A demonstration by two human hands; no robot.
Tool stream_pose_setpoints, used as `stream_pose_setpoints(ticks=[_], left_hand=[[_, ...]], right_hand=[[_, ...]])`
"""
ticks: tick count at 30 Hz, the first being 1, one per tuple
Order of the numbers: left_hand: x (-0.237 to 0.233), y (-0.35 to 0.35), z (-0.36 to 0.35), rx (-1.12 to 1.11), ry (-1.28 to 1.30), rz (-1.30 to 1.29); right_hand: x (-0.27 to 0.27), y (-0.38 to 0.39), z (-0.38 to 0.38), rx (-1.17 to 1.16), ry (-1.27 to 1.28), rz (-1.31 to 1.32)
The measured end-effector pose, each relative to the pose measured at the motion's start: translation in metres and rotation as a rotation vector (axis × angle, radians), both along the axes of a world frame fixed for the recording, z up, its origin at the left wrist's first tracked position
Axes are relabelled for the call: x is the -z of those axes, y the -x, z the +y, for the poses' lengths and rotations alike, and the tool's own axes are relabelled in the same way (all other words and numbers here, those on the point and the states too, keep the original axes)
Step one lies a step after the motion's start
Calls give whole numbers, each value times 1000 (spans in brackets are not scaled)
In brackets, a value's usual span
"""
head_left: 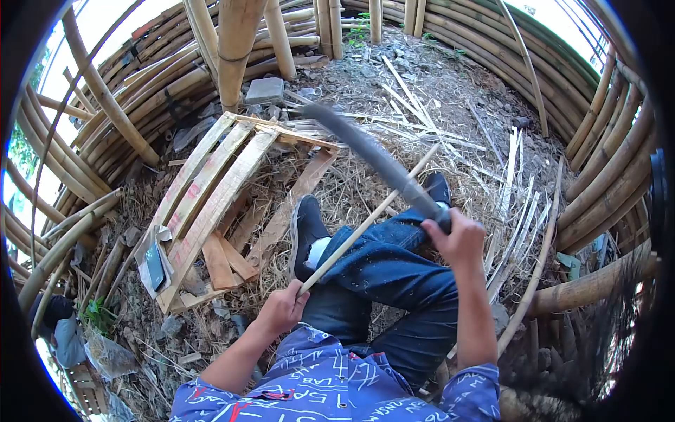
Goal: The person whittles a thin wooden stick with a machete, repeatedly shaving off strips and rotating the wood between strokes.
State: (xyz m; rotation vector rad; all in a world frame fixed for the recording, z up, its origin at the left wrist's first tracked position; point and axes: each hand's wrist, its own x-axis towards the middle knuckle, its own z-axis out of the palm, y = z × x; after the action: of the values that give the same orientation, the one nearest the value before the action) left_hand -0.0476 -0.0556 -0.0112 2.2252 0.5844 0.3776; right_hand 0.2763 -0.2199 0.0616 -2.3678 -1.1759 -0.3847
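My left hand [283,307] is closed around the near end of a thin, pale bamboo strip [349,240], which slants up and away over my crossed legs [394,250]. In my right hand [460,241] is the handle of a machete [367,153], fingers wrapped round it. Its long dark blade, slightly blurred, points up and to the left and crosses over the strip in this view, near the strip's far half. Small pale flecks dot my jeans.
A wooden pallet [200,186] stands on the left with a phone [155,264] on it. Split bamboo strips [517,169] and shavings litter the rubble ground ahead and right. Stacked bamboo poles [485,39] curve around, and an upright bamboo post [235,56] rises beyond the pallet.
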Motion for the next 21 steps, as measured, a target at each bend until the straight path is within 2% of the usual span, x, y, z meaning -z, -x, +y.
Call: stream_pose_setpoints(ticks=[3, 8, 12, 16, 21], left_hand=[[7, 11, -2, 30, -12, 39], [10, 15, -2, 31, -23, 48], [2, 3, -4, 17, 32, 32], [-5, -11, -5, 47, 97, -3], [-20, -22, -10, 54, 207, -18]], right_hand=[[2, -24, -13, 181, -67, 77], [18, -17, -28, 200, -125, 150], [22, 17, -23, 78, -143, 188], [18, 66, -8, -155, -33, 227], [24, 109, 12, -326, 22, 152]])
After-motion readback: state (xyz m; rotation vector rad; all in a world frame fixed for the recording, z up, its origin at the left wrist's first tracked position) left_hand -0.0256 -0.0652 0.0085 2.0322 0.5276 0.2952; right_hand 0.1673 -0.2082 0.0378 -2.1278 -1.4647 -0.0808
